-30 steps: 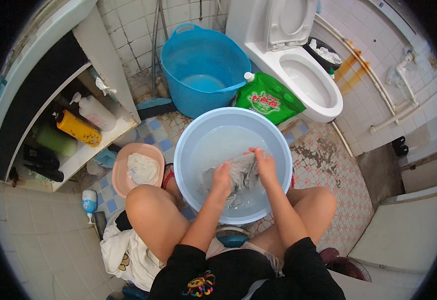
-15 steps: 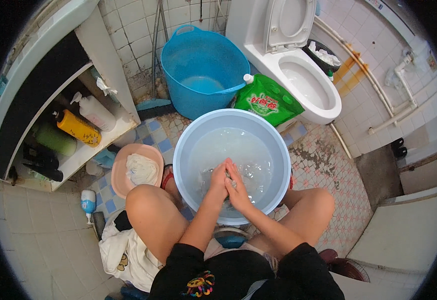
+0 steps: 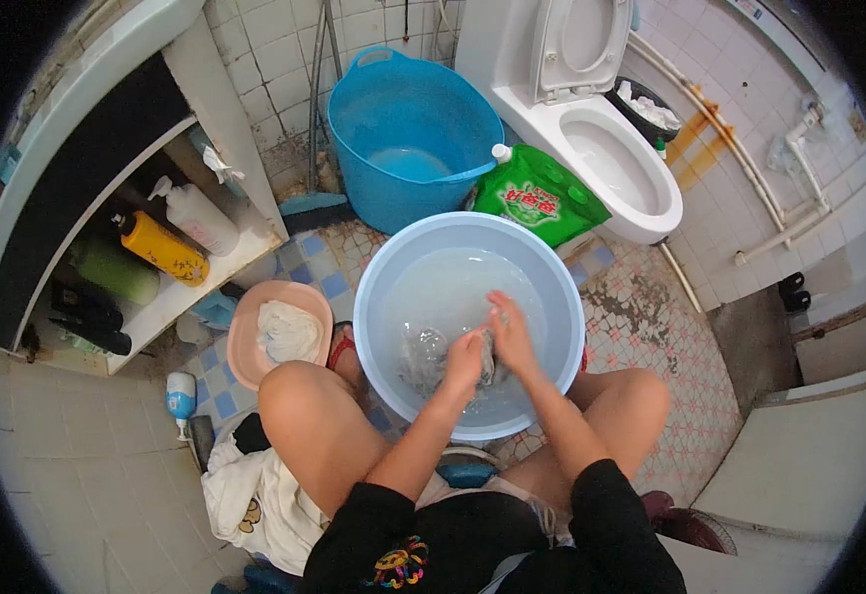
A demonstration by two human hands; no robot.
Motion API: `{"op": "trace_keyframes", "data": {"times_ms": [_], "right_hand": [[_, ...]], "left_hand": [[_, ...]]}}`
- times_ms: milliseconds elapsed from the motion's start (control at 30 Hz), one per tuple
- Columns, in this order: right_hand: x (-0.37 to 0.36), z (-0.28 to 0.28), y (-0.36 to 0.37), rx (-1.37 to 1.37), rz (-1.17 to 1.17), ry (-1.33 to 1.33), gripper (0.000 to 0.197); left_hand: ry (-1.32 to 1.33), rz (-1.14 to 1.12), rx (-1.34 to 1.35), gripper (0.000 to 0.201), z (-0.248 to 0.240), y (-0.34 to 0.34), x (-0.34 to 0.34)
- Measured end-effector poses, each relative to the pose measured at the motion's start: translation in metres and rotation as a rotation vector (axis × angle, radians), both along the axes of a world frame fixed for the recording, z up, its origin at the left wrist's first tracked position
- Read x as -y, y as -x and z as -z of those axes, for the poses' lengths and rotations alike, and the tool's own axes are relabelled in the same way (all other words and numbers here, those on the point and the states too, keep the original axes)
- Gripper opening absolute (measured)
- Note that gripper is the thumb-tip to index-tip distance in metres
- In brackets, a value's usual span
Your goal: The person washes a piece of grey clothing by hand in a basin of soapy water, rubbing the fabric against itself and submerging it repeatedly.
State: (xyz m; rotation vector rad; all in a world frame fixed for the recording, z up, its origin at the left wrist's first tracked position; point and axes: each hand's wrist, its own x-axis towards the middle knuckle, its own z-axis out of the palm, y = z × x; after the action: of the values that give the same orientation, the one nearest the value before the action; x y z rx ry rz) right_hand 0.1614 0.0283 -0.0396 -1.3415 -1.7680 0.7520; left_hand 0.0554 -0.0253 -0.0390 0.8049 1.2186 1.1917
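A light blue basin (image 3: 371,307) of cloudy water stands between my knees. Over the water, my left hand (image 3: 463,361) is closed round a small grey wet cloth (image 3: 488,360), which shows at its right side; most of it is hidden. My right hand (image 3: 512,335) is just to the right of the cloth, its fingers extended and apart. Whether its palm touches the cloth cannot be made out. Bubbles and ripples show on the water left of my left hand.
A green detergent pouch (image 3: 542,195) lies beyond the basin, beside a large blue tub (image 3: 403,119) and a toilet (image 3: 616,178). To the left are a pink basin (image 3: 239,332) with white cloth (image 3: 289,332), white clothes (image 3: 264,505), a pump bottle (image 3: 181,396) and a shelf (image 3: 245,252) of bottles.
My hands were pressed together over the water and have come apart. The right moved right with its fingers spreading; the left moved slightly right. The grey cloth now shows between them.
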Motion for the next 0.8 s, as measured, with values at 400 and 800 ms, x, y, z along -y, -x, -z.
{"op": "trace_keyframes", "data": {"times_ms": [400,800], "right_hand": [[0.022,0.003,0.001,0.893,-0.1,-0.188,0.017],[0.003,-0.075,-0.031,0.234,-0.187,0.17,0.021]], "left_hand": [[-0.316,0.276,-1.55,0.034,0.013,0.008,0.016],[-0.282,0.042,-1.129,0.038,-0.038,0.033,-0.007]]}}
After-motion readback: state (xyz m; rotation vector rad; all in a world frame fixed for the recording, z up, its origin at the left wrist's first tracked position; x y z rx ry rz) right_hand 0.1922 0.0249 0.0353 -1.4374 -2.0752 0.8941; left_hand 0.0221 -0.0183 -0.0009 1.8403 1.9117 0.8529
